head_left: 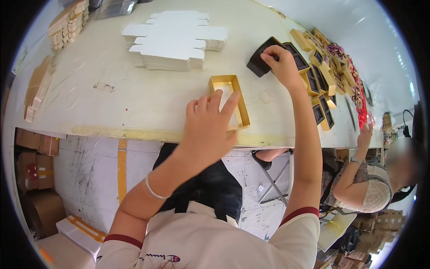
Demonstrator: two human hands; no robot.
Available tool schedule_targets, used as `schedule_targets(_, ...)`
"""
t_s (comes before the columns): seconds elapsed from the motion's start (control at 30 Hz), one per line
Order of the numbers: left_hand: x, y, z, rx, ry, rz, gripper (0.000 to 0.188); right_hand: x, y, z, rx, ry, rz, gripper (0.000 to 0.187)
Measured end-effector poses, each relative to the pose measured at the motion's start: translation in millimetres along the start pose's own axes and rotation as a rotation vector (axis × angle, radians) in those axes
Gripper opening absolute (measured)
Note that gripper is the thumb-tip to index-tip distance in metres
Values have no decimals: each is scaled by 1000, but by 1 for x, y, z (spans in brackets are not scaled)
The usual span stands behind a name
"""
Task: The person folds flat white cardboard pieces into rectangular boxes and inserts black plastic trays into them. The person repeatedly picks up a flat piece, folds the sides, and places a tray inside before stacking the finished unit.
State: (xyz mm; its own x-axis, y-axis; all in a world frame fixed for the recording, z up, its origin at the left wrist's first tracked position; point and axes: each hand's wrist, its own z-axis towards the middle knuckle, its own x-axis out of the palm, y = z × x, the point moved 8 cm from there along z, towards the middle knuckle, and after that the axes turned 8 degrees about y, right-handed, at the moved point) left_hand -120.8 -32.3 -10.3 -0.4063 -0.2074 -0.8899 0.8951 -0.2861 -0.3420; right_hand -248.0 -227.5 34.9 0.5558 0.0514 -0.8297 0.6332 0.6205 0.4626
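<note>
My left hand (207, 121) hovers over or rests on a shallow open gold box (244, 112) near the table's front edge. Its fingers are spread across the white inside, hiding the box's near left part. Whether they press on it I cannot tell. Farther right, my right hand (282, 67) pinches a black moulded insert tray (258, 62), tilted up from the table. Just beyond that hand lies another black insert (296, 57), beside several gold boxes with black inserts (312, 81).
A stack of flat white die-cut box blanks (172, 38) stands at the back. More blanks (69, 27) are piled at the far left. Gold boxes and red packaging (358, 101) spread along the right, where another person's hand (365, 134) reaches in. Cartons (33, 166) sit below left.
</note>
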Motion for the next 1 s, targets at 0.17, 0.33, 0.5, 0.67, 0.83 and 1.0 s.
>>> schedule_targets(0.17,-13,22,17,158,206,-180,47,-2,-24,2,209,216,298,14)
schedule_targets(0.33,-8,12,23,131,126,-47,35,-9,-8,11,127,139,-12,12)
schedule_targets(0.5,-12,22,16,290,106,-269,23,-13,49,-3,-331,-165,-796,20)
schedule_targets(0.67,-39,39,5,193,-106,-93,45,-50,53,-20,-401,-400,-685,10)
schedule_targets(0.83,-32,75,-7,-39,-83,-209,55,-67,48,-50,-83,-269,912,24)
schedule_targets(1.0,-35,83,-7,-38,27,-372,63,3,43,-86,227,155,1124,28)
